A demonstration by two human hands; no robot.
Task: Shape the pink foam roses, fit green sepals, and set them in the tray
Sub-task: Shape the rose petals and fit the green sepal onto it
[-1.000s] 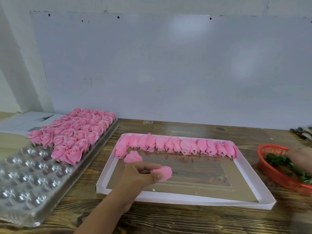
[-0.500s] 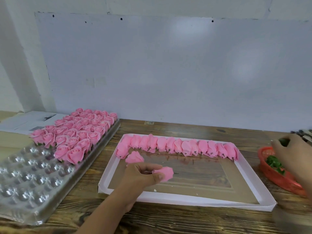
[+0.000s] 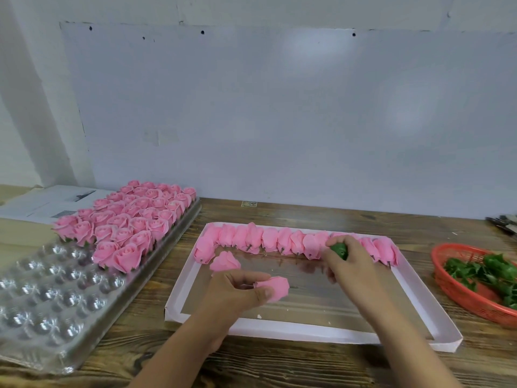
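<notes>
Two hands are working over the white box lid: the left hand is pinching a pink rose stem-outward while the right hand is gripping a green sepal, apparently to fit it.

your left hand pinched a pink rose over the white box while your right hand held a green sepal.

Materials: foam, plastic, wood, card.
Roses matt pink foam; tray clear glossy moulded plastic; table rough-grained dark wood; box matt white card; basket red plastic mesh; sepals matt green.
</notes>
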